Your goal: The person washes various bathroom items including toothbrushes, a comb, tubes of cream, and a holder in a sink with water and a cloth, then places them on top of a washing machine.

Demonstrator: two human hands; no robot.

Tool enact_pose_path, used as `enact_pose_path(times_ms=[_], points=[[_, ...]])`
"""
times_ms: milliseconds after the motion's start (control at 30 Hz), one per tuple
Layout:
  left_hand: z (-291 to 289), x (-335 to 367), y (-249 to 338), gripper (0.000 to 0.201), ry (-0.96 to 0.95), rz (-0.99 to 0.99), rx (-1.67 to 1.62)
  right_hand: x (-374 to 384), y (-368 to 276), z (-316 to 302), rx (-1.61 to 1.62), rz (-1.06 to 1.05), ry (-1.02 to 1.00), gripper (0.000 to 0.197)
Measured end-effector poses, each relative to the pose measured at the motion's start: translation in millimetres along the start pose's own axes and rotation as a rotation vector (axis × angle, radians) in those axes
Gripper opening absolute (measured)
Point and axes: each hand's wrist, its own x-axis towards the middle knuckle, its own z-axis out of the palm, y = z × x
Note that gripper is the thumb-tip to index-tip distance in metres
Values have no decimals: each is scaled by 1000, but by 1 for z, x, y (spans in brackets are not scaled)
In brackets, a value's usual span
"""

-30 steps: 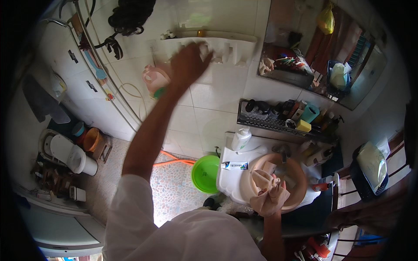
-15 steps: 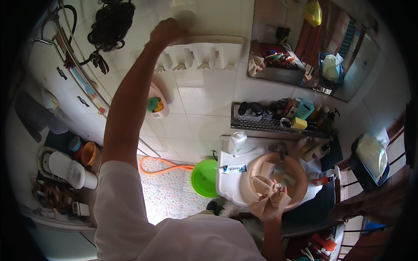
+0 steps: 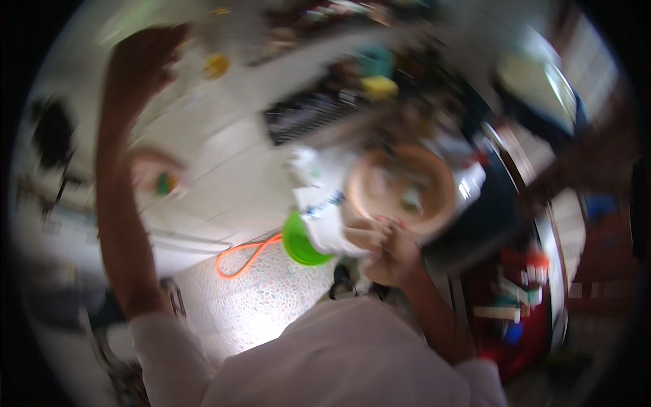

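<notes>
My left arm reaches up to the wall at the upper left. My left hand [image 3: 152, 51] is smeared by motion, so I cannot tell what its fingers hold or touch. At the near rim of a pinkish-orange basin [image 3: 444, 220], my right hand [image 3: 397, 261] is closed on a beige cloth [image 3: 364, 235]. The basin sits on the white sink [image 3: 332, 224], with water and blurred items inside. A white bottle [image 3: 305, 166] stands on the sink's left part, near a white and blue packet [image 3: 319, 202].
A dark wall shelf [image 3: 302, 117] carries bottles and a yellow block [image 3: 379, 88]. A pink wall holder [image 3: 152, 169] is under my left arm. A green basin [image 3: 298, 244] and orange hose [image 3: 237, 264] lie low. To the right are a red surface with clutter [image 3: 502, 339] and a basket [image 3: 542, 102].
The whole view has swung and blurred. My left hand no longer shows at the white wall rack. My right hand with the beige cloth is now at the basin's near rim, with less cloth visible.
</notes>
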Motion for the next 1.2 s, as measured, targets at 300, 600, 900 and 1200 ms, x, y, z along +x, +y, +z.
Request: enact_pose_path(times_ms=[300,600,900,1200], points=[[274,-128,163,24,-823,404,-415,-50,37,-110,227,-277,-356,5],[425,-265,343,22,-869,1038,-535,-127,23,-150,170,-504,-149,20],[483,-389,438,28,-976,1278,-542,-178,2,-122,-555,-1043,-103,35],[498,-406,457,26,-1023,1238,-431,-206,-9,-130,-544,-991,-171,32]])
